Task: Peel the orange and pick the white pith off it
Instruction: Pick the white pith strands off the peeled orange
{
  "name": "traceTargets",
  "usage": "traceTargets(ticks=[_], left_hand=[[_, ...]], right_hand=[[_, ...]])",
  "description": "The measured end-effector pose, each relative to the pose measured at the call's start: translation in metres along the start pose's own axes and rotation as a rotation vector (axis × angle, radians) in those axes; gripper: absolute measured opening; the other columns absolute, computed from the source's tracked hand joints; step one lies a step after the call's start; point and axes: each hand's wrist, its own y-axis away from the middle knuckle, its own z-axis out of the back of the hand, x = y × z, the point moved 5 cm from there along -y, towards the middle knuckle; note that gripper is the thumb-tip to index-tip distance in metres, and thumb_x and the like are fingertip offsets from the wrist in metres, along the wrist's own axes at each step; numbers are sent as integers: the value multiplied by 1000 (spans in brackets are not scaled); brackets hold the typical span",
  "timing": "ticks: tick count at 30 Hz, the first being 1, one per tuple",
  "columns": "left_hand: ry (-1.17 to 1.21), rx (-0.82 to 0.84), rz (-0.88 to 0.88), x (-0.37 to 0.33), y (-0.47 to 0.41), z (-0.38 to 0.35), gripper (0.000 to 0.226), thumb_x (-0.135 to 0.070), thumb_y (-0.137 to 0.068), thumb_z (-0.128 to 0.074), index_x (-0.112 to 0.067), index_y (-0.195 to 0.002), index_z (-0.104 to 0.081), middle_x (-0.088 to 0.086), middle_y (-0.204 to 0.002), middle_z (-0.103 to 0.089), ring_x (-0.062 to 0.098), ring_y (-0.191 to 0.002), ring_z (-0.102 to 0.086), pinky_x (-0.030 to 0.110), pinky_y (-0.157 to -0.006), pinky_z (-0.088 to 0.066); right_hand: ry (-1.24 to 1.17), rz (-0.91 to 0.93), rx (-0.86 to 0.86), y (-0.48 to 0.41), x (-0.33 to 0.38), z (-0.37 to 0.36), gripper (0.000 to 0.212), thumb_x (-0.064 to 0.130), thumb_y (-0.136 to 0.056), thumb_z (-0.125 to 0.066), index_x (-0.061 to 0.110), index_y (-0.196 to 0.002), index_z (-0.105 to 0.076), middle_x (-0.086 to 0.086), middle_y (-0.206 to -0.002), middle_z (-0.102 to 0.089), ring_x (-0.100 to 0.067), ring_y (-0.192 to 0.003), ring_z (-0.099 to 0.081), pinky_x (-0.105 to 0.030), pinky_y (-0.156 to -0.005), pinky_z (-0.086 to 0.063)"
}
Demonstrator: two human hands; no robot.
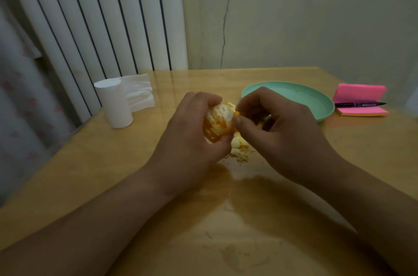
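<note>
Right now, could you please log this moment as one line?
left hand: holds orange | right hand: pinches peel bit | peel scraps: on table

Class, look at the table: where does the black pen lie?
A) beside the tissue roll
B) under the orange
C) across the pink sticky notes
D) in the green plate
C: the black pen lies across the pink sticky notes, to the right of the green plate.

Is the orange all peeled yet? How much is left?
Mostly peeled: the orange shows bare segments, and peel scraps lie on the table below it. The left hand grips it while the right hand pinches a bit of peel at its top. White pith covers much of it, so picking remains.
</note>
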Motion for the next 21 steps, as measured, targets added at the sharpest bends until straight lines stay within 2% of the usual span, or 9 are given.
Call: traceTargets(ticks=[2,4,7,9,13,21], left_hand=[[-47,9,-28,0,0,-1,60,-35,-84,-80,-25,-137,-54,-8,-129,-50,8,-111,-54,14,-88,-51],[-84,21,-50,-1,-1,-2,61,-34,-83,-79,-24,-138,-54,-8,-130,-48,9,-113,-52,19,-90,-54],[-138,38,-97,-3,-1,-3,59,-34,-83,-77,-23,-137,-55,-7,-130,-48,12,-116,-51,32,-92,-56],[-188,46,-131,-5,-2,-4,58,-33,-83,-77,-22,-136,-55,-5,-131,-49,13,-118,-50,34,-94,-56],[-256,60,-178,-9,-1,-7,58,-28,-84,-82,-20,-136,-56,-2,-132,-51,15,-119,-49,33,-94,-54],[-267,70,-194,-13,-2,-10,57,-24,-83,-83,-17,-133,-58,1,-129,-53,16,-116,-50,33,-91,-53]], right_hand=[[51,-4,27,1,1,-2,24,48,-91,-67,30,-107,-68,20,-93,-67,-3,-91,-65,-17,-69,-54],[105,-6,43,2,3,-3,27,53,-88,-65,32,-105,-68,21,-92,-66,-1,-89,-64,-17,-67,-53],[186,-4,51,3,7,-4,28,53,-87,-63,32,-103,-69,20,-90,-64,-2,-83,-62,-25,-67,-55],[244,3,55,3,9,-4,28,52,-87,-61,30,-102,-70,18,-89,-64,-5,-81,-61,-33,-69,-57],[321,0,63,4,12,-4,29,49,-88,-59,27,-100,-72,14,-89,-67,-9,-82,-62,-40,-73,-58],[359,8,48,2,12,-6,15,37,-95,-70,23,-99,-72,9,-86,-68,-12,-79,-63,-41,-72,-58]])
